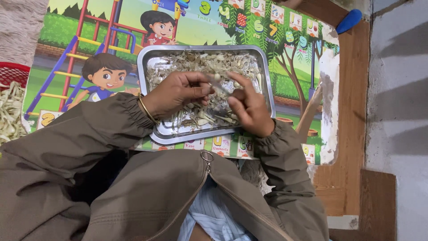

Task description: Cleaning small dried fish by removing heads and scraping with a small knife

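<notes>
A rectangular metal tray [160,130] rests on a colourful cartoon mat [89,49] in front of me. It holds a heap of small dried fish [209,62] and pale scraps. My left hand [176,91] and my right hand [249,107] hover over the tray's middle, fingertips meeting. Between them they pinch one thin dried fish [219,85]. A bangle circles my left wrist. Both arms wear olive jacket sleeves.
A red basket [13,73] at the left edge has more pale dried fish [10,114] piled beside it. Wooden boards [352,111] and a grey wall [401,89] lie to the right. A blue object [348,20] sits at the top right.
</notes>
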